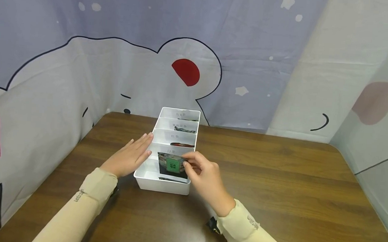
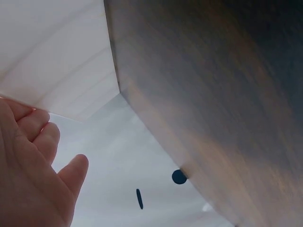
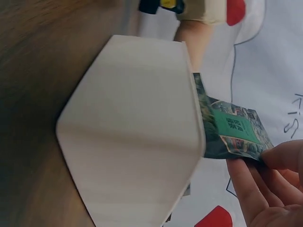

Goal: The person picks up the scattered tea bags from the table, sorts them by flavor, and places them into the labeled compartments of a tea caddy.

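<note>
My right hand (image 1: 207,174) pinches the right edge of a dark tea packet (image 1: 164,167) with a green label. The packet stands upright over the front compartment of a white divided box (image 1: 164,186); in the right wrist view its lower part passes behind the box rim (image 3: 201,127). Another thin packet (image 1: 172,179) shows edge-on along the inside of the front wall. My left hand (image 1: 127,156) rests at the box's left rim, fingers extended and thumb apart, holding nothing. The left wrist view shows those fingertips (image 2: 40,116) right at the rim.
Behind the front compartment, dividers with printed characters separate several compartments. Some hold packets, one red (image 1: 182,145) and one dark (image 1: 184,129). The box stands on a brown wooden table (image 1: 276,191), with a patterned cloth (image 1: 249,65) hanging behind.
</note>
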Action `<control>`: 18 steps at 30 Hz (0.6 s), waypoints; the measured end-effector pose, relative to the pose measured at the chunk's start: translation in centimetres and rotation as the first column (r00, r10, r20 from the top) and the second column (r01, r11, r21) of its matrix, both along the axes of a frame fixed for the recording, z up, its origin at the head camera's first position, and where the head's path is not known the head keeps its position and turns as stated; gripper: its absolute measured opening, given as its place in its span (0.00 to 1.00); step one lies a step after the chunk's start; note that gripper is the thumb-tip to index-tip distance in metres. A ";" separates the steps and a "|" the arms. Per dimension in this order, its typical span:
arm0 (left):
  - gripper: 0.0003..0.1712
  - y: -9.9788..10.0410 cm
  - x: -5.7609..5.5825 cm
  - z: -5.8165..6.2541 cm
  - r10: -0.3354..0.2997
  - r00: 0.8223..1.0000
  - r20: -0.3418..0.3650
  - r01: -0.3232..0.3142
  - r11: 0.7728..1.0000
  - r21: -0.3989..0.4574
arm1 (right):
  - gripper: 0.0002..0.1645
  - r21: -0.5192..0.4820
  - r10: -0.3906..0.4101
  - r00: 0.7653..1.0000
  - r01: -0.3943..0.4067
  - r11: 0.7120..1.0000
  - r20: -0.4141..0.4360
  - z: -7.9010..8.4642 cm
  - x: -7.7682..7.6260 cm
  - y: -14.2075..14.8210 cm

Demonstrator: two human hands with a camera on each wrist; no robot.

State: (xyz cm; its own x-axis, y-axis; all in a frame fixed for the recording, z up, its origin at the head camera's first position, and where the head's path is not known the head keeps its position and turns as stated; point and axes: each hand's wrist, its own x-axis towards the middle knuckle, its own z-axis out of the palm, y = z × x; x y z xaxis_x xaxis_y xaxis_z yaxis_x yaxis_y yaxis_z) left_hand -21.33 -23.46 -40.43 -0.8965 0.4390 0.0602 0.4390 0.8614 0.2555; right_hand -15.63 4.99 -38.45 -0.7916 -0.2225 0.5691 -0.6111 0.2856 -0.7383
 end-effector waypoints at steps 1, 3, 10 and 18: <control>0.37 0.0 0.0 0.0 0.000 1.000 0.000 0.000 1.000 0.001 | 0.11 0.011 -0.003 1.000 0.003 1.000 -0.014 -0.1 0.0 -0.1; 0.37 -0.1 0.0 0.0 0.000 1.000 0.002 0.000 1.000 0.002 | 0.11 0.031 -0.007 0.999 0.009 0.999 -0.046 -0.5 0.1 -0.2; 0.37 0.0 0.0 -0.1 -0.002 1.000 -0.003 0.002 1.000 0.003 | 0.10 0.082 0.027 0.987 -0.014 0.997 -0.158 -1.4 0.3 0.2; 0.36 -0.1 -0.1 -0.1 -0.003 1.000 -0.001 0.003 1.000 0.001 | 0.10 0.120 0.066 0.972 -0.039 0.992 -0.225 -1.9 0.6 1.2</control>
State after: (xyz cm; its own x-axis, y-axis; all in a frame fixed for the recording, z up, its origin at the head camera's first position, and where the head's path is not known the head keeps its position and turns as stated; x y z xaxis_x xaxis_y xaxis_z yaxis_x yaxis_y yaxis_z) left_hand -21.44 -23.53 -40.53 -0.8951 0.4416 0.0616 0.4418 0.8598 0.2562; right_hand -15.02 6.19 -40.30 -0.6292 -0.3343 0.7017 -0.7759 0.3229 -0.5419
